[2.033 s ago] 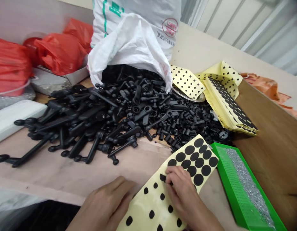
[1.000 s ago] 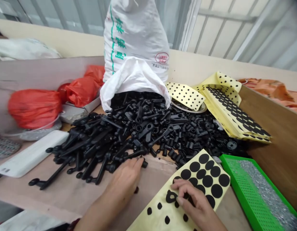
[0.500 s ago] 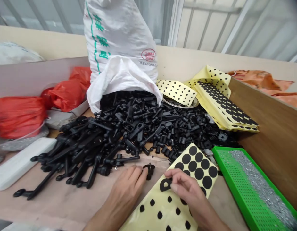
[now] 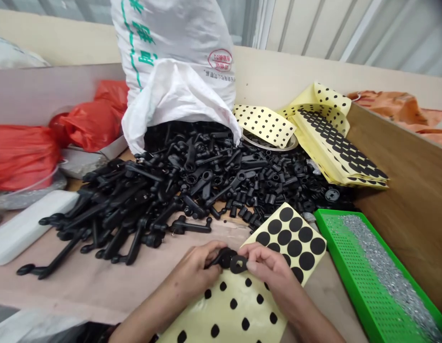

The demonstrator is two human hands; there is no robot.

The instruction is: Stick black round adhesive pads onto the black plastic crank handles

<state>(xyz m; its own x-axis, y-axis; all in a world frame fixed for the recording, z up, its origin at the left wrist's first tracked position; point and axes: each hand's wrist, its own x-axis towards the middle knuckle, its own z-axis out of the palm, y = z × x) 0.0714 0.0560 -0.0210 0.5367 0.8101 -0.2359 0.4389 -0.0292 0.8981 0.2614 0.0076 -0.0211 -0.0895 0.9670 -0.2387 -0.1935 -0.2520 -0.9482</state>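
Observation:
My left hand (image 4: 199, 264) is closed round a small black plastic part with a round base (image 4: 225, 257). Between the thumb and fingers of my right hand (image 4: 269, 264) is a black round sticker (image 4: 238, 265) with a hole in its middle. Its edge meets or overlaps the black part; whether they touch I cannot tell. Beneath both hands lies a yellow sticker sheet (image 4: 242, 305). Round black stickers fill its far end, and small black dots are left on the nearer part. Black crank handles (image 4: 128, 209) lie piled ahead on the left.
A white sack (image 4: 181, 90) spills black parts onto the table. Short black sleeves (image 4: 274, 183) lie right of them. A green tray (image 4: 353, 267) of small metal pieces stands right, beside a wooden board (image 4: 403, 176). More sticker sheets (image 4: 342, 147) lie behind. Red bags (image 4: 24, 155) sit left.
My left hand has picked up the black part and moved right. My right hand has lifted the sticker off the sheet and brought it beside the part. The view has shifted slightly.

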